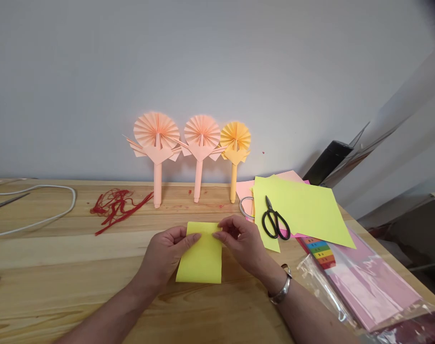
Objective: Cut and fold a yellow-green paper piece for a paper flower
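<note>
Left hand (165, 251) and right hand (241, 241) both pinch the far end of a rectangular bright-yellow paper strip (200, 258), over the pale wooden table (77, 267); there's a silver metal bracelet (282, 289) on the right wrist. Near the table's back edge stand a peach pleated paper fan (157, 155), a second peach fan (200, 152) and an orange-yellow fan (235, 154). Tangled red threads (117, 204) lie left of them, looped white cable (73, 193) closer to the left edge. Toward the right edge, black loop-handled scissors (270, 219) rest on lime-yellow paper sheets (307, 210), beside a plastic-wrapped pink paper pack (373, 277).
</note>
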{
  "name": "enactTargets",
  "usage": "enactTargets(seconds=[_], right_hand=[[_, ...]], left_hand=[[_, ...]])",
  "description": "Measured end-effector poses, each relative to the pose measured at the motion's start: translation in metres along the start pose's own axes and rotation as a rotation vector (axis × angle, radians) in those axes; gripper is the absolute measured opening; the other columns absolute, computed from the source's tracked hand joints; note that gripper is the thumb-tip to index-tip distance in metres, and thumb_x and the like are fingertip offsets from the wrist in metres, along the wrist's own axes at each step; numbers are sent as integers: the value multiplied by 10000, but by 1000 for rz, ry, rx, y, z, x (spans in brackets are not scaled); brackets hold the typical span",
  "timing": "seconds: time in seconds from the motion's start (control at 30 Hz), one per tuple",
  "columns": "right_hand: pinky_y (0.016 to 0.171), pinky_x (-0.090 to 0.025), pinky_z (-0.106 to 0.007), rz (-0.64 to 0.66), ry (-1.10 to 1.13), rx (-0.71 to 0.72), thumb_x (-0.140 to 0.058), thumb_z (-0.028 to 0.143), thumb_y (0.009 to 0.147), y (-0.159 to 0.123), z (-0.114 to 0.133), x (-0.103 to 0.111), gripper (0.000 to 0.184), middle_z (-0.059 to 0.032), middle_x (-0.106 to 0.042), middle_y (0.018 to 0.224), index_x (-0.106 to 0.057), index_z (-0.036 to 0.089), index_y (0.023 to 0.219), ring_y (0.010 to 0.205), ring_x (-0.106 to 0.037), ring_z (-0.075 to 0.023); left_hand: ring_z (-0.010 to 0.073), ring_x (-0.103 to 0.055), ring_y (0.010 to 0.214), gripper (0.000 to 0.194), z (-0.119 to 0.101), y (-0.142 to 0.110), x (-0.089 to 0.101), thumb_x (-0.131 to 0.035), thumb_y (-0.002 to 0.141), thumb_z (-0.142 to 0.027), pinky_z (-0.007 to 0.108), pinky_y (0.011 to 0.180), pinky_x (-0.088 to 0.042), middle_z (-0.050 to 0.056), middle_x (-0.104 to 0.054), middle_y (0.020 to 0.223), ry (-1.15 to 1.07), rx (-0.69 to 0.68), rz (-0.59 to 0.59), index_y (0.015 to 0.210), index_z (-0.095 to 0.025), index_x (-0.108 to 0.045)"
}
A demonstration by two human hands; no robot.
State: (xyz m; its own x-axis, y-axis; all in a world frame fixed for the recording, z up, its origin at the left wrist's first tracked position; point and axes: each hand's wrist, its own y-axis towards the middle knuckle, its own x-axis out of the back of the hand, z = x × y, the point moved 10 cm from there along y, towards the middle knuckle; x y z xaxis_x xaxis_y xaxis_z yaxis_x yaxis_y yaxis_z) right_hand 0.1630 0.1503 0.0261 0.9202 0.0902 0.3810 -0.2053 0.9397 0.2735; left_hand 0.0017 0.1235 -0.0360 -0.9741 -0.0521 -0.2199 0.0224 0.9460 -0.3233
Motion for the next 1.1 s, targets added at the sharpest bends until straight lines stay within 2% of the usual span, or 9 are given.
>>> enactTargets(seconds=[0.07,0.2,0.4,0.6,0.77,0.93,1.1], right_hand=[[541,-401,-232,21,16,-8,-668,221,734,0,-1,-3,105,18,-538,651,-593,174,789,582,-464,-102],[551,-411,-232,70,53,-34,-719,245,694,0,-6,-9,248,18,-542,712,-599,184,902,609,-468,-102],[600,-442,-242,119,-66,5,-713,199,703,-3,-4,-13,382,7,-555,843,-589,240,1062,660,-492,-101],[642,-465,-254,186,-121,65,-690,197,735,-6,3,-17,379,-8,-546,963,-587,268,1093,676,-509,-94],[670,-475,-263,194,-134,97,-689,198,740,-6,6,-18,388,-18,-546,1001,-592,274,1109,708,-518,-103],[684,-487,-270,175,-163,159,-668,169,746,-6,13,-16,380,-35,-547,1012,-593,253,1109,741,-526,-118],[675,-496,-278,119,-206,235,-625,139,768,-7,20,-12,306,-54,-558,1032,-606,222,1063,753,-550,-129]], left_hand=[[198,-660,641,281,-1,0,-1,-759,636,-357,282,572,-514,49,-747,753,5,-13,6,856,-184,-730],[210,-664,654,327,-1,0,0,-739,658,-369,300,586,-517,57,-749,778,9,-10,11,935,-194,-725],[240,-673,734,352,-4,-1,-7,-716,687,-374,329,641,-519,65,-749,856,41,-25,74,991,-196,-710],[216,-658,731,316,-6,-1,-14,-671,737,-388,306,662,-495,46,-746,811,76,-42,134,977,-186,-710],[218,-661,787,316,-3,-5,-24,-576,816,-405,312,711,-486,52,-746,840,-83,2,215,1008,-185,-698],[249,-665,831,305,0,-3,-22,-591,810,-375,332,697,-501,87,-743,892,-261,39,191,986,-152,-700],[246,-679,782,258,6,0,-20,-622,787,-350,330,666,-509,89,-748,852,-319,97,149,916,-146,-714]])
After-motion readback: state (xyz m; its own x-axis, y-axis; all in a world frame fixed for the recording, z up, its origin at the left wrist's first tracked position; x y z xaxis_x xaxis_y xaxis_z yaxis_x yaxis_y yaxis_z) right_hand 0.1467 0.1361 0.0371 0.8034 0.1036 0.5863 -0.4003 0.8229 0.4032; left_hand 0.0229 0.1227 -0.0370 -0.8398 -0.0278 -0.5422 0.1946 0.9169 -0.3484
